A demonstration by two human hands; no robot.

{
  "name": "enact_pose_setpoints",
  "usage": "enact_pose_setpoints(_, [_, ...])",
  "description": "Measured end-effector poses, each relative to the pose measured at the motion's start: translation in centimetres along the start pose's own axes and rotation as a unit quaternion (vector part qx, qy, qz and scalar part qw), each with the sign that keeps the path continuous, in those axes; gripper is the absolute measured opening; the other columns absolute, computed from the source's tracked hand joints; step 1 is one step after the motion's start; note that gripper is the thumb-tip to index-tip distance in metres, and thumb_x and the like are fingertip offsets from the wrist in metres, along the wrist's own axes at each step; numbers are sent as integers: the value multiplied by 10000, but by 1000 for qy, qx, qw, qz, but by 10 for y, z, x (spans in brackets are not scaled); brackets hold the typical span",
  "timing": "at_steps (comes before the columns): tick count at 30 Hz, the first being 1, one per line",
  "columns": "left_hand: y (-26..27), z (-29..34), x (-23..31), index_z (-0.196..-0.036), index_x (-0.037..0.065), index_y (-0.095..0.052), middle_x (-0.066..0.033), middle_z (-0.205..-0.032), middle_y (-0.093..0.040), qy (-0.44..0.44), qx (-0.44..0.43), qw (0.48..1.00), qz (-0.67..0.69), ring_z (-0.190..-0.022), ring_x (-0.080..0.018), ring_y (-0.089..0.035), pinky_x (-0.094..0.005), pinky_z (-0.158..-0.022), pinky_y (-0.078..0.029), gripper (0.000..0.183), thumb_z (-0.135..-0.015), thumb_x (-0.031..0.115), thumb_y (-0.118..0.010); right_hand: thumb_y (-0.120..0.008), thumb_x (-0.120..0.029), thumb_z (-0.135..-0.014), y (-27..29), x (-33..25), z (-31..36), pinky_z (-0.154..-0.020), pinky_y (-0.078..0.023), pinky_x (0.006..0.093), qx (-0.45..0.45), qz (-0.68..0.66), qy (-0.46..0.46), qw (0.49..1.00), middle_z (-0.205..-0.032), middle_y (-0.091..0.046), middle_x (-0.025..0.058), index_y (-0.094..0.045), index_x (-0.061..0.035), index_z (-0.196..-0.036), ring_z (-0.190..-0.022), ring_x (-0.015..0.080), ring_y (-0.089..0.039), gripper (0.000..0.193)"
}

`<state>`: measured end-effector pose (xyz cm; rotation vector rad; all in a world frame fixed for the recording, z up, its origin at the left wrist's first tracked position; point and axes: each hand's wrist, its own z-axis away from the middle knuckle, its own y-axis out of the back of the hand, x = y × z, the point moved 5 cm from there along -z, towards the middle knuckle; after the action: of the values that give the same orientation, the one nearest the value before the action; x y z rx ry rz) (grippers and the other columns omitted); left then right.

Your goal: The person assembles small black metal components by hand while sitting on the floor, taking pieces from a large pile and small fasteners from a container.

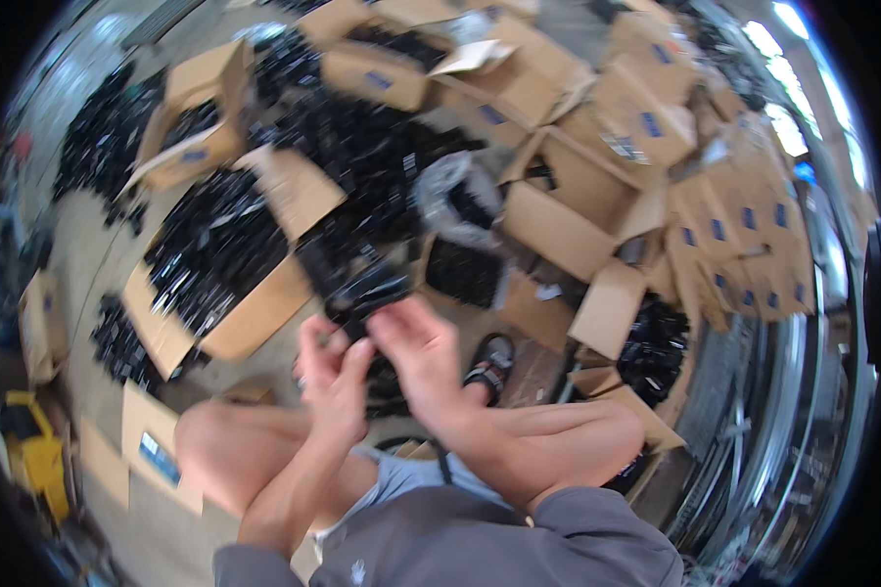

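Note:
In front of my knees, my left hand [333, 372] and my right hand [416, 347] are close together, fingers closed on a glossy black plastic part [370, 290]. The left fingers wrap its near end, while the right fingers pinch its right side. Motion blur hides its exact shape. Beyond it spreads a large heap of similar black parts [352, 147]. To the left, an open cardboard box [255, 318] is filled with more black parts [210, 249]. A small box of black pieces [465, 272] stands just right of the held part.
Open cardboard boxes [563, 230] crowd the far right, beside stacked cartons [744, 235]. A clear plastic bag [440, 191] lies by the heap. Metal rails [768, 391] run along the right side. A yellow object [39, 455] stands at the far left. My sandalled foot [489, 367] is nearby.

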<state>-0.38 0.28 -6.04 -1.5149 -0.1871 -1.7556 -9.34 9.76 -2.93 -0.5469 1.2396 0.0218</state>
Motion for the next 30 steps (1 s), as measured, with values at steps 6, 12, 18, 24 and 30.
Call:
enact_pose_setpoints(6, [-7, 0, 12, -1386, 93, -385, -37, -1096, -633, -61, 2, 997, 45, -946, -98, -617, -251, -770, -511, 439, -1021, 78, -629, -830, -115, -841, -2, -4, -10, -1026, -443, 351, -18, 177, 102, 979, -1137, -700, 91, -771, -19, -985, -1148, 194, -610, 182])
enact_pose_setpoints(12, [-28, 5, 11, -1331, 88, -378, -141, -1275, -630, -58, -64, 994, 63, -1170, -204, -644, -397, -1010, -547, 382, -1024, 31, -598, -692, -181, -1001, 27, -3, -14, -945, -532, 348, -24, -19, 59, 998, -1346, -600, 158, -420, -43, -1493, -1165, 190, -633, 579])
enact_pose_setpoints(18, [-20, -2, -9, -1222, 75, -358, -181, -1163, -671, 92, -57, 994, 8, -1054, -206, -681, -413, -942, -604, 331, -1005, -21, -590, -716, -209, -994, 65, 5, -37, -780, -570, 269, -60, 76, -62, 993, -1052, -704, 77, -550, 22, -1354, -880, 123, -696, 459])
enact_pose_setpoints(24, [3, 2, -54, -1216, 49, -391, -168, -1117, -679, 163, -66, 984, -28, -998, -212, -705, -405, -886, -628, 357, -973, -28, -641, -641, -563, -985, 92, 48, -25, -611, -558, 265, -30, 181, -187, 965, -983, -688, 68, -587, -15, -1311, -773, 114, -677, 641])
enact_pose_setpoints(30, [4, 1, -62, -1199, 70, -391, -180, -1108, -693, 175, -81, 979, -68, -997, -230, -713, -428, -880, -625, 334, -981, -14, -630, -615, -592, -991, 109, 81, -17, -587, -513, 259, -70, 142, -208, 965, -834, -645, 24, -631, -42, -1030, -681, 106, -622, 551])
